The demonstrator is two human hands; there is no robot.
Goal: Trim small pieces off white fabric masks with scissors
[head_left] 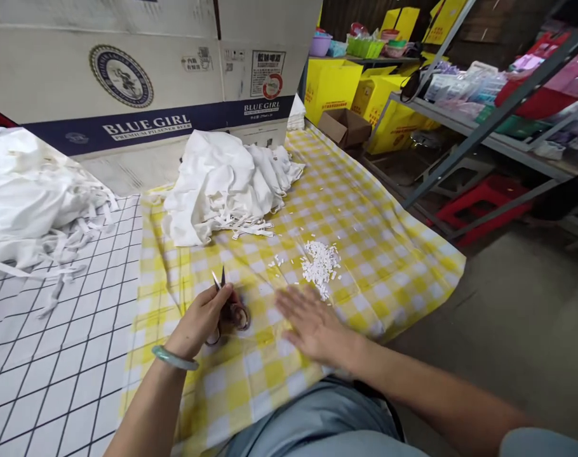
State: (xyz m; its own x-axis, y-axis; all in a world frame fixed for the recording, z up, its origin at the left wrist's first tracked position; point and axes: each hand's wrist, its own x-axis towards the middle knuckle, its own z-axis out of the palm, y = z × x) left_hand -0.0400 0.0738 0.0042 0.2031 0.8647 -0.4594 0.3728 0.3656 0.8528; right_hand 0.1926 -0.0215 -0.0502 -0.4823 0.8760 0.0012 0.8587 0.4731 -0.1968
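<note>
My left hand [204, 317] is closed around a pair of scissors [232, 311], whose blades point away from me and whose handle loops hang to the right of and below the fingers. A pale green bangle [174, 358] circles that wrist. My right hand [312, 320] lies palm down with its fingers stretched out, slightly blurred, low over or on the yellow checked cloth [255, 374]. Just beyond its fingers is a heap of small white snippets [320, 261], with a few scattered to its left. Farther back sits a pile of white fabric pieces with straps [222, 184].
Another white fabric pile [32, 197] lies on the black-and-white grid cloth [70, 355] at left. A large beer carton [150, 82] stands behind. To the right are a metal rack [489, 130], yellow bags [331, 89] and a red stool [489, 203].
</note>
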